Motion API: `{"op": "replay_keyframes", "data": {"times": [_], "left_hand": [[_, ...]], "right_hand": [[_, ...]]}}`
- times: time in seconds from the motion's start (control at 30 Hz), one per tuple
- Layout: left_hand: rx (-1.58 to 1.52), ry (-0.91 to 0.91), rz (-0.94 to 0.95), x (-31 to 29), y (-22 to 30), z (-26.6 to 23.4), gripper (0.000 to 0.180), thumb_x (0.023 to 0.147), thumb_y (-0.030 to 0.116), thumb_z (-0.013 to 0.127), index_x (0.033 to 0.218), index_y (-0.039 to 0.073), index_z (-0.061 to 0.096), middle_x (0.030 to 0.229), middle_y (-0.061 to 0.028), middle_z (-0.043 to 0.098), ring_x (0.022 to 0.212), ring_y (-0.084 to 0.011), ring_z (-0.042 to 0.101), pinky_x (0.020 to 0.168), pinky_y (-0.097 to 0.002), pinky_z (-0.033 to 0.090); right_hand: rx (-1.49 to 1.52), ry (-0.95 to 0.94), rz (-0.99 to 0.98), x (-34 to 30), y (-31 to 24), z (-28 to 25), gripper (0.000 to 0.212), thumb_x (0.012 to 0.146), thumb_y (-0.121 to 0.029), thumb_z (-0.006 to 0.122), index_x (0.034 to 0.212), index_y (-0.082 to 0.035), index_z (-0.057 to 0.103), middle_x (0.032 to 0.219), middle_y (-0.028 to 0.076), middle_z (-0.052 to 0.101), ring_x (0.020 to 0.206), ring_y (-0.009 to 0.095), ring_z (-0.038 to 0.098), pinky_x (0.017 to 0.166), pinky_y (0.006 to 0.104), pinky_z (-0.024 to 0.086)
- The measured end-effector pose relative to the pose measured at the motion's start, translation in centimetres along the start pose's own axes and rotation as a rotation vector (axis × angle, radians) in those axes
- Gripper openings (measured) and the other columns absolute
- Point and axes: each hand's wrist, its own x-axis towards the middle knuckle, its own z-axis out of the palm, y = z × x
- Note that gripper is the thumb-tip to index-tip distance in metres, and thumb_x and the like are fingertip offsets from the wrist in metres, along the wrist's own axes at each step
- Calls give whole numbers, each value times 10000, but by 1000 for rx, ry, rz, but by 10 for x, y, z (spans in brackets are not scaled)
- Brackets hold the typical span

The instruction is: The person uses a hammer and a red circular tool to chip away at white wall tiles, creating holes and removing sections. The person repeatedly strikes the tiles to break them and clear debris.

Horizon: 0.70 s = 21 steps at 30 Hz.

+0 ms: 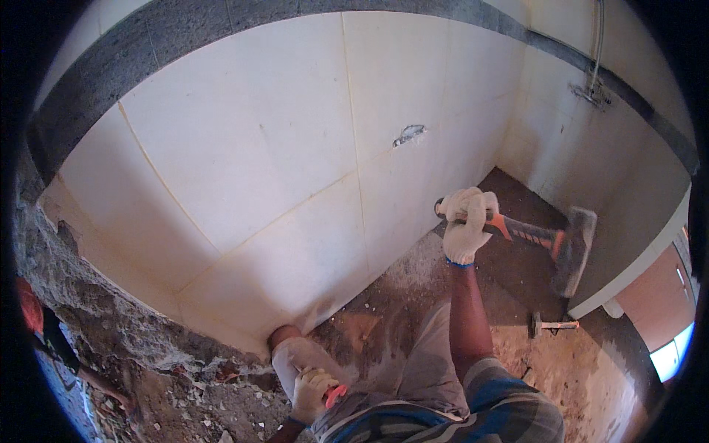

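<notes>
My right hand (467,221), in a white knit glove with a blue cuff, is closed around the handle of a sledgehammer (577,251). The hammer lies sideways in the air, its grey head to the right and its handle black and orange. Low by my left leg, my gloved left hand (312,391) is closed on a tool with a red end (336,396); the rest of that tool is hidden. Ahead stands a wall of large white tiles (295,111). A small chipped hole (410,135) breaks its surface, and neither hand touches it.
A smaller hammer (554,325) lies on the dusty floor at right. Rubble (207,413) and a broken wall edge (111,303) are at lower left, near another person's arm (107,387). A pipe fitting (591,94) juts from the right wall, above a brown panel (657,299).
</notes>
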Motion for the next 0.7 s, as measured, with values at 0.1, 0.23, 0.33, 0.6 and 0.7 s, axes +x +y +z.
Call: {"op": "replay_keyframes", "data": {"times": [0.1, 0.23, 0.33, 0.6, 0.7], "left_hand": [[21, 39, 5, 2, 2, 0, 363, 783, 362, 810, 1122, 236, 779, 1209, -1, 757, 1274, -304, 646, 1176, -547, 412], [-24, 28, -24, -1, 7, -3, 346, 779, 333, 820, 1106, 230, 775, 1205, -22, 758, 1276, -310, 648, 1166, -551, 425], [-22, -16, -77, -5, 11, -7, 349, 781, 328, 825, 1111, 224, 776, 1210, -31, 758, 1285, -320, 645, 1160, -557, 431], [-1, -16, -46, 0, 10, -7, 391, 794, 359, 825, 1164, 240, 778, 1253, -8, 746, 1313, -306, 630, 1193, -552, 401], [-26, -26, -26, -1, 4, -7, 429, 788, 377, 827, 1192, 245, 769, 1274, 1, 738, 1322, -306, 623, 1203, -555, 387]], "right_hand": [[-22, 65, 83, -3, 29, 5, 203, 1076, -171, 665, 923, -98, 554, 722, 27, 536, 605, 148, 555, 578, 361, 505], [-555, 53, 691, -36, 95, -10, 279, 1058, -300, 708, 894, -78, 668, 704, 15, 600, 642, 118, 612, 562, 352, 499], [-944, -179, 823, -50, 105, -52, 333, 1033, -305, 740, 836, -54, 644, 674, 12, 621, 596, 113, 605, 523, 365, 463], [-391, 68, 620, -71, 18, -50, 270, 1056, -153, 676, 821, -93, 560, 641, 8, 557, 508, 127, 523, 476, 332, 424], [-115, 90, 285, -34, 1, -25, 229, 1043, -118, 692, 849, -94, 572, 703, 25, 595, 579, 131, 566, 545, 332, 465]]}}
